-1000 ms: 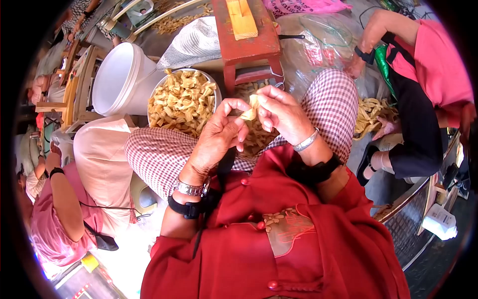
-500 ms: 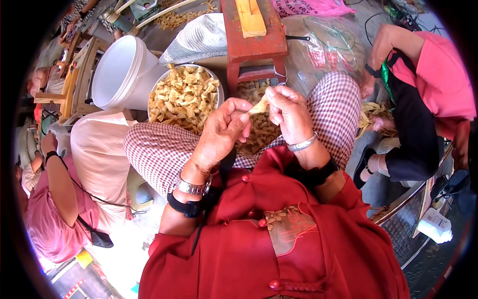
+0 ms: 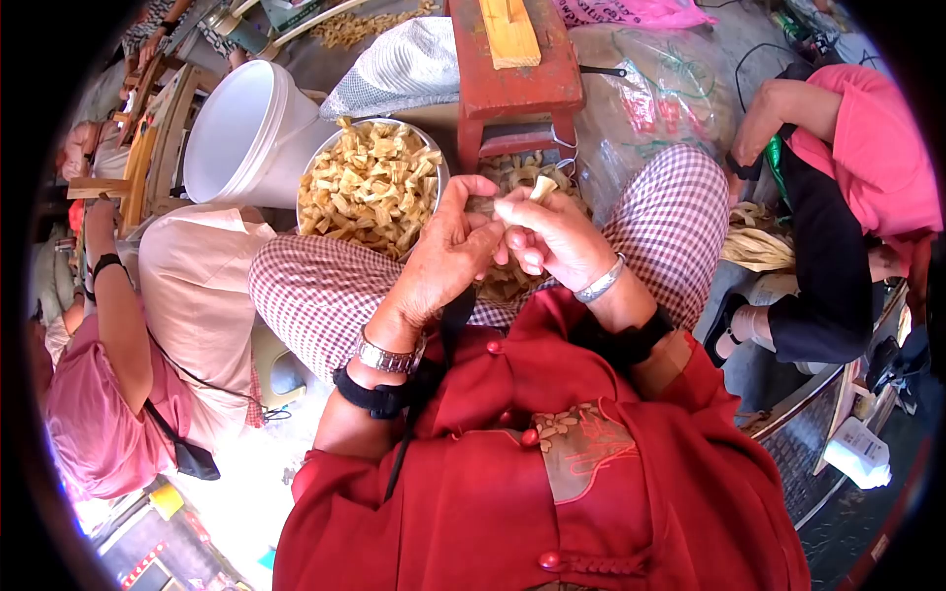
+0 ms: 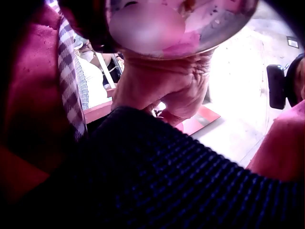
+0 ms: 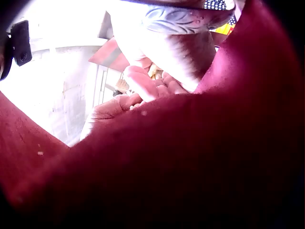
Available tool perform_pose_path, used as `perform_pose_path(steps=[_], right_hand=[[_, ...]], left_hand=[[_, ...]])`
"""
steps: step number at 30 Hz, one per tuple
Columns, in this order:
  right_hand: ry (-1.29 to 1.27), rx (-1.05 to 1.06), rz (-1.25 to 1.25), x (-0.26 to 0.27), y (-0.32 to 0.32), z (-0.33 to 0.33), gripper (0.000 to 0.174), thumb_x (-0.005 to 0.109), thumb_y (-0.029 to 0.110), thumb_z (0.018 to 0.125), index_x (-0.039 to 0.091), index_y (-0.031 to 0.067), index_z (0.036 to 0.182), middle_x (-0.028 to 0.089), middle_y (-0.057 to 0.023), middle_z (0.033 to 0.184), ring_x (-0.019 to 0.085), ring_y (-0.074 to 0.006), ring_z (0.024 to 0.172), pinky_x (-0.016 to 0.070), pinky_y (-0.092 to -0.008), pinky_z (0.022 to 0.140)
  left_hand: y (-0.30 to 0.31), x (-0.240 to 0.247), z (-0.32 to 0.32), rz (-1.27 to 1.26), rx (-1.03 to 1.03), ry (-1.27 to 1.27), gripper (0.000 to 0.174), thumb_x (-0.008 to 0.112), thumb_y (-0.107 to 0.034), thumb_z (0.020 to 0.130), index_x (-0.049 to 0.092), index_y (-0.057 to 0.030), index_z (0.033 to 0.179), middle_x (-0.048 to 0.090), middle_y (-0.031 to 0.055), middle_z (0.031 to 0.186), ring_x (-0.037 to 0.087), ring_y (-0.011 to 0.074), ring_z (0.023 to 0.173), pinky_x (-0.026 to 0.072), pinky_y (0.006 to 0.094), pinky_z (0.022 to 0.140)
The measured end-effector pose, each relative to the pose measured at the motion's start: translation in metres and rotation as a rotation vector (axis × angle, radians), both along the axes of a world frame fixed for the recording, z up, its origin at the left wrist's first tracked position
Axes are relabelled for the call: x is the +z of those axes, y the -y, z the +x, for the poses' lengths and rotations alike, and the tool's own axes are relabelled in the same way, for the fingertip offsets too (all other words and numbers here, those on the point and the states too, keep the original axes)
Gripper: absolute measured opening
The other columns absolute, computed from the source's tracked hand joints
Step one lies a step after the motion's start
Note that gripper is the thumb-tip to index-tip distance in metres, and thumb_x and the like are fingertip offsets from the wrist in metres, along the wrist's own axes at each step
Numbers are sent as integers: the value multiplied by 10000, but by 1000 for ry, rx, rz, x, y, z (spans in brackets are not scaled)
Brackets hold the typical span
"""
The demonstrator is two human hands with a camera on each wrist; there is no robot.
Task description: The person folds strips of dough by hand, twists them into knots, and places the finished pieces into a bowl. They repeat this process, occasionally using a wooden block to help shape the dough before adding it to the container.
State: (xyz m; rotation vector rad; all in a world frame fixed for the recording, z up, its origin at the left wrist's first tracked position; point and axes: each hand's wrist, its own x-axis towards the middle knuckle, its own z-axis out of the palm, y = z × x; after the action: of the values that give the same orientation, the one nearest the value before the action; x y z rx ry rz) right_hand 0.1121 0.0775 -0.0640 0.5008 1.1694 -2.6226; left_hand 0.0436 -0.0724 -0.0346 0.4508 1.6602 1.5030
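Note:
Above the lap, both hands work on one small pale-yellow strip (image 3: 543,185), whose flared end sticks up past the right thumb. My right hand (image 3: 562,236) pinches it between thumb and curled fingers. From the other side, my left hand (image 3: 451,241) meets it with bent index finger and thumb, its fingertips right at the right hand's. Most of the strip is hidden by fingers. In the right wrist view a yellowish bit of the strip (image 5: 153,71) shows among the fingers. The left wrist view shows the back of the left hand (image 4: 162,86), its fingertips hidden.
A round metal basin (image 3: 440,187) heaped with knotted yellow strips stands ahead-left, beside a white bucket (image 3: 232,133). More strips (image 3: 507,281) lie below the hands. A red stool (image 3: 517,94) stands ahead. People sit close on both sides, one in a pink shirt (image 3: 877,148) at right.
The strip stretched between both hands' fingertips; now it is mostly covered, its flared end upright at the right thumb. The right hand has turned and drawn in against the left.

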Motion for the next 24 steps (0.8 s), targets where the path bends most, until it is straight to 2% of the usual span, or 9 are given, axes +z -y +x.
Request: perform_pose_path(steps=[6,10,13,19,21,24], right_hand=[[13,11,-181,-14,-5,-1,77,592,117,845,568,63,796,513,-1,609,472,-74,453,339,-210,379],[0,-94,-168,-12,-8,0,47,605,95,828,572,76,801,517,11,625,413,-51,447,319,-205,386],[-12,-152,-146,-11,-13,3,44,610,87,821,570,72,810,515,6,621,417,-53,448,324,-209,388],[7,-197,-77,-3,-22,2,49,591,77,833,577,59,877,520,-13,634,416,-64,455,321,-213,400],[-53,-225,47,10,-27,-10,63,584,102,866,583,47,899,533,-29,652,477,-89,492,389,-241,422],[-209,-225,115,33,-44,-34,98,571,125,890,574,37,933,553,-38,699,519,-95,533,436,-234,469]], left_hand=[[-1,-9,2,103,28,46,251,470,-31,911,382,-67,1143,512,-4,654,417,48,527,331,184,473],[4,-8,2,179,28,83,212,476,-48,925,421,-65,1128,501,3,660,438,52,571,343,180,499],[5,-6,3,193,46,66,198,454,14,908,427,-55,1091,482,-9,653,406,44,545,316,183,481],[3,-5,-3,196,60,64,96,467,-3,914,476,-52,996,501,-19,672,454,41,575,365,178,505],[-5,1,-19,198,78,58,63,477,-15,913,476,-57,959,533,-5,689,476,49,579,391,181,518],[-24,28,-52,222,80,-19,33,500,-37,906,476,-50,925,570,22,701,496,56,566,415,185,516]])
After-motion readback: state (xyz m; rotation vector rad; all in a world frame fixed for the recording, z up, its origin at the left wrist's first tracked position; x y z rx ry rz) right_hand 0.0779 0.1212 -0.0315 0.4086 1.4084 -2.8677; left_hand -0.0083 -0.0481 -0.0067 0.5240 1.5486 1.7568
